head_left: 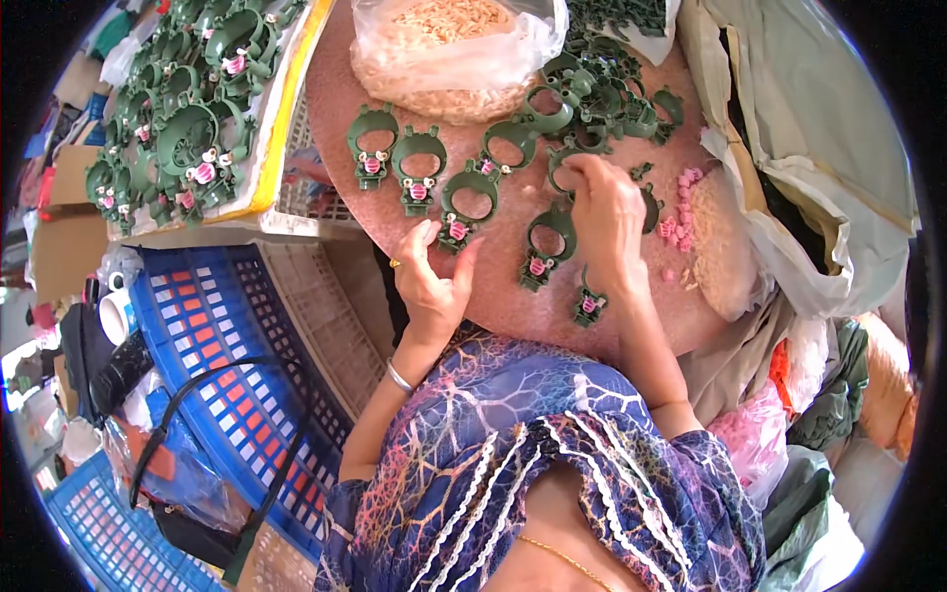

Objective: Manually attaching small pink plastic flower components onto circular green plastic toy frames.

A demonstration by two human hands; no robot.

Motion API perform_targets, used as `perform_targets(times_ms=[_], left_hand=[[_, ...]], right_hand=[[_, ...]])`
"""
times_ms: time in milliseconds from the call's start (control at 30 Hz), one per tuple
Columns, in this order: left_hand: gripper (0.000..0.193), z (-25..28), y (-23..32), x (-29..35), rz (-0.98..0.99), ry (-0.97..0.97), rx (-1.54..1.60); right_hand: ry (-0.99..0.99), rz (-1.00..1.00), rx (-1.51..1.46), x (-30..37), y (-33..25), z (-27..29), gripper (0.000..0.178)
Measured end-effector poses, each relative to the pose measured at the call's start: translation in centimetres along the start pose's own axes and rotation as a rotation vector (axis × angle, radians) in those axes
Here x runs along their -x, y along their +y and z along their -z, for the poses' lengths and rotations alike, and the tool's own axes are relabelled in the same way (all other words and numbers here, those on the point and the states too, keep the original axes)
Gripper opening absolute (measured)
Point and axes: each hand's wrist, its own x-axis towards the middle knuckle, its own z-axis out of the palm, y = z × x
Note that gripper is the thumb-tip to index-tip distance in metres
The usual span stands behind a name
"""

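My right hand (609, 212) reaches over the round table, its fingertips closed on the edge of a dark green plastic ring piece (559, 170). My left hand (431, 286) rests at the near edge, thumb and forefinger apart, beside the foot of another green ring piece (470, 197) with a pink-and-white striped decoration. Whether it touches that piece is hard to tell. Similar decorated ring pieces (418, 163) lie to the left, and one more (549, 242) lies between my hands. Below my right wrist is a decorated piece (589, 308), partly hidden by the forearm.
A heap of green pieces (602, 94) lies at the back. Small pink parts (681, 212) and pale bits (725, 247) are at the right. A plastic bag (454, 59) of pale bits stands behind. Left are a yellow-edged tray (286, 118) of decorated pieces and a blue basket (217, 335).
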Motion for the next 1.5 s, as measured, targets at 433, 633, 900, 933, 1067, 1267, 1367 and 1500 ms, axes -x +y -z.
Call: perform_targets(times_ms=[433, 633, 900, 933, 1067, 1267, 1367, 1500], left_hand=[[0.064, 0.0, 0.0, 0.0, 0.008, -0.041, -0.034], [0.062, 0.0, 0.1, -0.1, 0.029, 0.0, 0.021], [0.065, 0.5, 2.4, -1.5, -0.094, 0.074, 0.105], [0.065, 0.6, 2.5, -1.9, -0.156, 0.066, 0.08], [0.065, 0.7, 2.7, -2.5, -0.235, 0.061, 0.086], [0.064, 1.0, 2.5, -2.4, -0.313, 0.042, 0.027], [0.064, 1.0, 2.4, -2.4, -0.337, 0.041, 0.021], [0.062, 1.2, 2.9, -2.3, -0.31, 0.007, 0.063]], right_hand=[[-0.185, 0.029, 0.303, -1.9, 2.0, -0.9, 0.015], [-0.129, 0.054, -0.039, -1.8, 1.3, 1.4, 0.024], [-0.171, 0.105, -0.442, 1.4, -4.5, 3.2, 0.014], [-0.118, 0.216, -0.334, 1.6, -4.8, 3.1, 0.015], [-0.069, 0.275, -0.146, 1.9, -5.8, 3.0, 0.012], [-0.144, 0.288, -0.057, 2.2, -6.3, 2.9, 0.01], [-0.16, 0.27, -0.045, 2.5, -6.3, 2.9, 0.01], [-0.153, 0.245, -0.02, 2.6, -6.8, 2.8, 0.01]])
